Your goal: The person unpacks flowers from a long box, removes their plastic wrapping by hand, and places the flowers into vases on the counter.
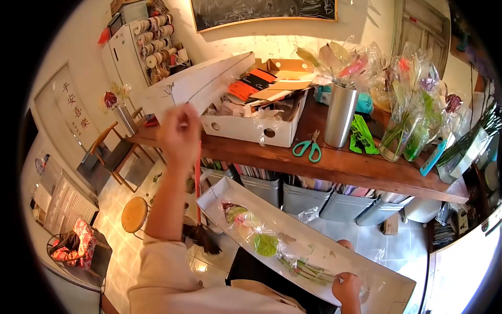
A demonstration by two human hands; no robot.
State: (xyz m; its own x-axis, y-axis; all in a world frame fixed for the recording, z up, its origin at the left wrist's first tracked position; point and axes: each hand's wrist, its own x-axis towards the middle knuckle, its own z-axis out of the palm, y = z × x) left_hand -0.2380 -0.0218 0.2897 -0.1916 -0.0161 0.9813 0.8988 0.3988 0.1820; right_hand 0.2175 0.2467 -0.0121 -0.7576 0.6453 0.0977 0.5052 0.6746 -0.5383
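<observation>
A long white cardboard box [384,272] lies slantwise in front of me, holding flowers [246,222] in clear wrap with green stems and a round green leaf [265,244]. My right hand [346,288] is closed at the stem ends, inside the box's right part. My left hand [180,133] is raised near the table's left part, just in front of a white cardboard lid [209,78]. Its fingers look curled but are smeared by motion, so I cannot tell whether they hold anything.
On the wooden table [361,175] are an open white box [251,130] of packaging, teal-handled scissors [308,149], a metal vase [341,115], wrapped flowers [402,125] and a blue cutter [433,157]. Grey bins [303,201] stand below. A round stool [134,214] is at left.
</observation>
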